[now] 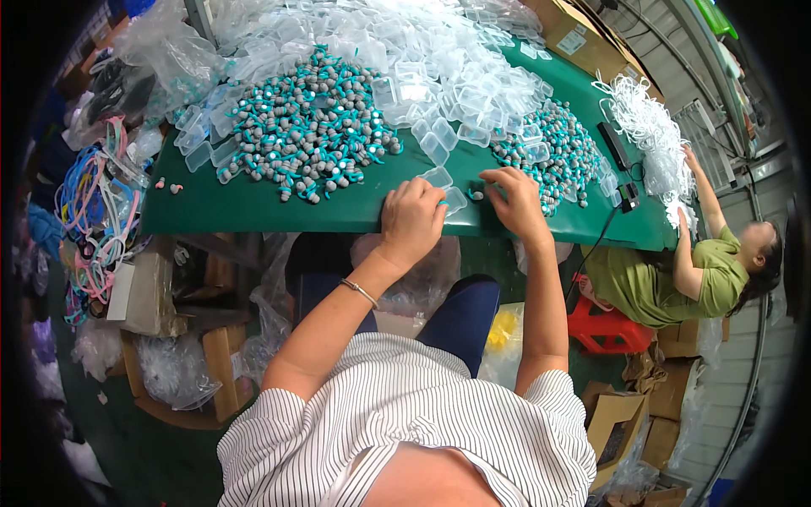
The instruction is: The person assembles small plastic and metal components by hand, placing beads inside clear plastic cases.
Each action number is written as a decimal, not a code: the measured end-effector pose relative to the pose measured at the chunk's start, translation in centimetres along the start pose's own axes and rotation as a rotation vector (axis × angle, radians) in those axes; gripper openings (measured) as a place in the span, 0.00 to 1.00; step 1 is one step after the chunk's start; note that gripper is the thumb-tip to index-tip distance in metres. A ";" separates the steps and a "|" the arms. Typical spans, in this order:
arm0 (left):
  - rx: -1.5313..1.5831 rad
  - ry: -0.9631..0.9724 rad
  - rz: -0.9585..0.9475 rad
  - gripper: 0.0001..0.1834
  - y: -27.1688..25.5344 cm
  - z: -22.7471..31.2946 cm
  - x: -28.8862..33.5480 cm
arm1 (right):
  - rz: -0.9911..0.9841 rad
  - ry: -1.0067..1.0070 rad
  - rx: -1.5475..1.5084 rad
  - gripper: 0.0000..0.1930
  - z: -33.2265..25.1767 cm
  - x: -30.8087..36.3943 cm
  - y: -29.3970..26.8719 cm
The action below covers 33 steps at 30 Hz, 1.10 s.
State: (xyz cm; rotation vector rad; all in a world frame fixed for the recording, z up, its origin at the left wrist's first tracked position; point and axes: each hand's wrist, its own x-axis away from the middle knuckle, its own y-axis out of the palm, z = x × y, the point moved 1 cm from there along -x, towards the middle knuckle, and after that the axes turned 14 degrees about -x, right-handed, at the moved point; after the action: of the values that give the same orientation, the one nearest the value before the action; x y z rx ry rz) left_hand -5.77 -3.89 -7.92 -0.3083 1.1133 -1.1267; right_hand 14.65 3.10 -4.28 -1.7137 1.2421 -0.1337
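Small-part handling at the near edge of a green worktop (228,208), seen from above. My left grip (410,216) is curled with the fingers drawn together; a speck of teal shows at its fingertips, but I cannot tell whether a part is held there. My right grip (518,205) is open, thumb and forefinger apart, with a loose grey piece (476,194) just beside the fingertips. The nearer clear box (454,201) lies between my hands, close to my left fingertips; a second clear box (438,177) lies just behind it. Beyond are a left heap of grey-and-teal pieces (312,127), a smaller right heap (557,145) and a bank of clear boxes (422,63). In my judgement, the loose piece is best pinched by its firm grey body, with light pressure. I should steady the box by its wall, since thin plastic may skid, and keep my wrists low.
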 end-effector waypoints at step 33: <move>-0.020 0.061 -0.151 0.21 -1.7 -1.2 -0.1 | 0.234 -0.120 -0.313 0.12 -4.1 2.2 4.8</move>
State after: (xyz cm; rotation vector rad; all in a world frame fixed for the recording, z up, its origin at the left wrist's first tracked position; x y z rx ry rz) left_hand -7.74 -4.20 -7.23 -0.3805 1.1710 -1.2659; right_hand 10.13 -1.21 -6.68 -1.7919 1.4172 0.3137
